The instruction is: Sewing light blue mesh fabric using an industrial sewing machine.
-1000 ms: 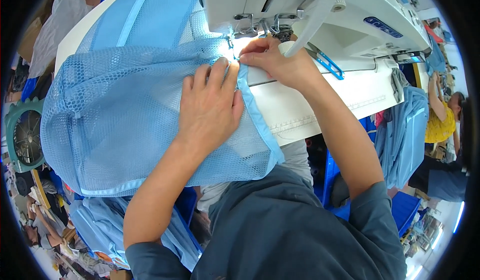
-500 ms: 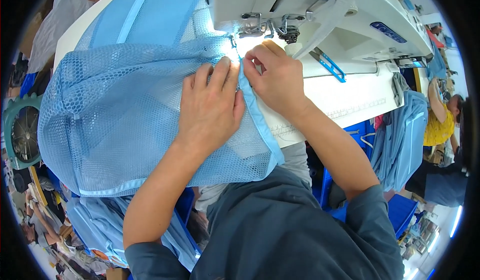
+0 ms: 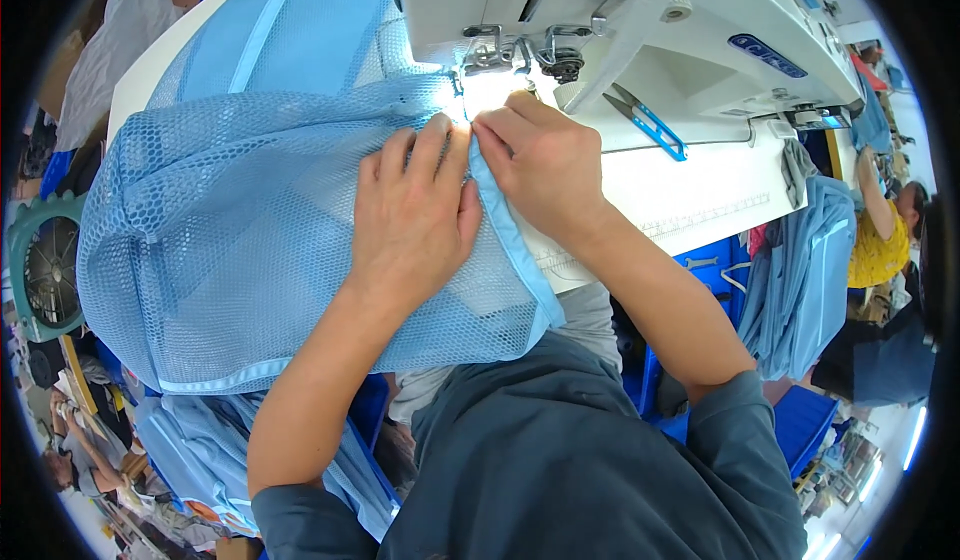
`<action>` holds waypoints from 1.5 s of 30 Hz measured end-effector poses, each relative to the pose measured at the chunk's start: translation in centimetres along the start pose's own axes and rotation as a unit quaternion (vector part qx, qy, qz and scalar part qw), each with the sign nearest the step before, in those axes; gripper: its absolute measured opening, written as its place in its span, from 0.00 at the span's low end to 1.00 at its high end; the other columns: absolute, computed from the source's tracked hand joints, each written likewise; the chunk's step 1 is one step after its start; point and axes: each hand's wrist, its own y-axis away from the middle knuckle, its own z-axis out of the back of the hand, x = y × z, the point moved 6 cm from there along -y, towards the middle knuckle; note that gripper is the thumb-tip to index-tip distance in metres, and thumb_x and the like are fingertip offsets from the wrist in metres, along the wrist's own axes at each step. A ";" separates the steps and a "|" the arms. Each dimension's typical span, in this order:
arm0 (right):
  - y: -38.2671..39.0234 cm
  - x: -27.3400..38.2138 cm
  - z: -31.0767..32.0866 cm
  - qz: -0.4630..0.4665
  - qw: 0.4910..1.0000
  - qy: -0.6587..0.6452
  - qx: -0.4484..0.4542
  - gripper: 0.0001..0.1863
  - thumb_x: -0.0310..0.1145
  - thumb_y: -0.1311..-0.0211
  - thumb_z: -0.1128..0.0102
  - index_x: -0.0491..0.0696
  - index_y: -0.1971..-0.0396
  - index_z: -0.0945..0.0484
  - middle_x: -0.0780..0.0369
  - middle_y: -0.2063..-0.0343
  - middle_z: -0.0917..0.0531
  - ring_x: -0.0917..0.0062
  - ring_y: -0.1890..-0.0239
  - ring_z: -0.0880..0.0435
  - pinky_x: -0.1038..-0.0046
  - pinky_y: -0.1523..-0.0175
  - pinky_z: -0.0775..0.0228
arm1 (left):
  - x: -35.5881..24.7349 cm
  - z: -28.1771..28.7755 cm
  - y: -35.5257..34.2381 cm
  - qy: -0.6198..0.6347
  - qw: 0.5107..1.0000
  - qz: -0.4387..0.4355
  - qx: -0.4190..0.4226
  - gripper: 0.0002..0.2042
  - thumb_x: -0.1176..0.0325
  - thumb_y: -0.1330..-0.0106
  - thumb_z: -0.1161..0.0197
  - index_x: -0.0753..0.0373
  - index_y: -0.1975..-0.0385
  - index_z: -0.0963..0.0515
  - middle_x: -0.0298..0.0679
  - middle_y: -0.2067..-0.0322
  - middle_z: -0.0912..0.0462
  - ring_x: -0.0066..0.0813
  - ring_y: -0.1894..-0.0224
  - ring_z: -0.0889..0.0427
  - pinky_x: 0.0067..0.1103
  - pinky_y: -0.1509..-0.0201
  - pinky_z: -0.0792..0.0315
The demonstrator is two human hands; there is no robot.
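Light blue mesh fabric (image 3: 250, 250) with a plain blue bound edge (image 3: 510, 230) lies over the table and hangs toward my lap. My left hand (image 3: 408, 215) rests flat on the mesh, fingers stretched toward the lit needle area. At the bound edge, just in front of the presser foot, my right hand (image 3: 545, 160) is closed with thumb and forefinger pinching the binding. The white sewing machine (image 3: 620, 20) stands over the fabric's far end. Glare hides the exact spot under the needle.
Thread snips (image 3: 650, 125) with blue handles lie on the white table (image 3: 690, 185), right of my right hand. Folded blue fabric pieces (image 3: 805, 280) hang at the right, and more (image 3: 200, 440) lie at lower left. A green-rimmed fan (image 3: 48, 265) stands at the left. A person in yellow (image 3: 878, 245) is at far right.
My right hand has shifted slightly left and its fingers have closed closer on the binding. My left hand stays nearly in place on the mesh. The machine appears slightly further left in view.
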 end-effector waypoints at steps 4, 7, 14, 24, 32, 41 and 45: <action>1.5 0.5 0.4 0.026 0.999 0.006 0.017 0.04 0.30 0.41 0.30 0.48 0.68 0.14 0.64 0.70 0.18 0.67 0.71 0.16 0.67 0.69 0.24 | -0.5 0.4 -0.5 0.003 1.000 -0.005 0.003 0.23 0.66 0.35 0.35 0.66 0.40 0.23 0.43 0.40 0.24 0.43 0.42 0.25 0.38 0.41 0.31; 1.4 0.6 0.8 0.038 0.999 0.032 0.017 0.05 0.32 0.42 0.30 0.47 0.70 0.15 0.63 0.70 0.18 0.66 0.71 0.16 0.66 0.69 0.25 | -0.8 0.2 -1.2 -0.033 0.998 -0.015 0.042 0.22 0.67 0.32 0.37 0.65 0.39 0.23 0.45 0.40 0.23 0.47 0.43 0.24 0.40 0.41 0.30; 6.1 0.5 3.6 -0.178 0.977 -0.109 0.048 0.09 0.37 0.38 0.32 0.48 0.73 0.17 0.60 0.72 0.18 0.63 0.70 0.15 0.60 0.68 0.25 | -1.9 0.3 -2.9 -0.130 0.983 -0.074 0.110 0.17 0.66 0.30 0.37 0.67 0.45 0.19 0.46 0.47 0.19 0.45 0.50 0.19 0.37 0.50 0.23; 9.0 3.2 4.3 -0.103 0.963 -0.245 0.037 0.07 0.32 0.43 0.38 0.44 0.69 0.17 0.55 0.72 0.14 0.60 0.69 0.11 0.58 0.64 0.20 | -3.1 -0.6 -6.0 -0.089 0.982 0.127 0.107 0.12 0.62 0.35 0.32 0.67 0.69 0.18 0.44 0.65 0.16 0.46 0.61 0.15 0.38 0.58 0.22; 6.4 -2.0 2.6 -0.207 0.946 -0.243 0.054 0.08 0.30 0.35 0.41 0.42 0.71 0.17 0.50 0.73 0.15 0.52 0.67 0.13 0.53 0.61 0.22 | -1.2 -1.0 -4.9 0.040 0.992 0.122 -0.019 0.05 0.72 0.37 0.31 0.68 0.70 0.17 0.43 0.72 0.16 0.35 0.75 0.18 0.31 0.67 0.25; 1.5 -2.8 0.4 -0.214 0.961 -0.168 0.056 0.07 0.30 0.38 0.37 0.42 0.69 0.16 0.50 0.71 0.13 0.53 0.63 0.11 0.54 0.58 0.19 | 0.2 -0.7 -4.3 0.128 0.969 0.207 -0.040 0.06 0.72 0.35 0.30 0.69 0.70 0.16 0.40 0.73 0.16 0.27 0.75 0.21 0.27 0.68 0.26; 1.1 -2.5 -0.2 -0.193 0.970 -0.147 0.012 0.07 0.32 0.38 0.36 0.44 0.69 0.15 0.51 0.71 0.13 0.54 0.63 0.11 0.55 0.58 0.18 | 0.7 -0.7 -4.3 0.159 0.970 0.182 -0.036 0.05 0.73 0.35 0.31 0.69 0.69 0.16 0.41 0.73 0.16 0.28 0.74 0.20 0.27 0.66 0.25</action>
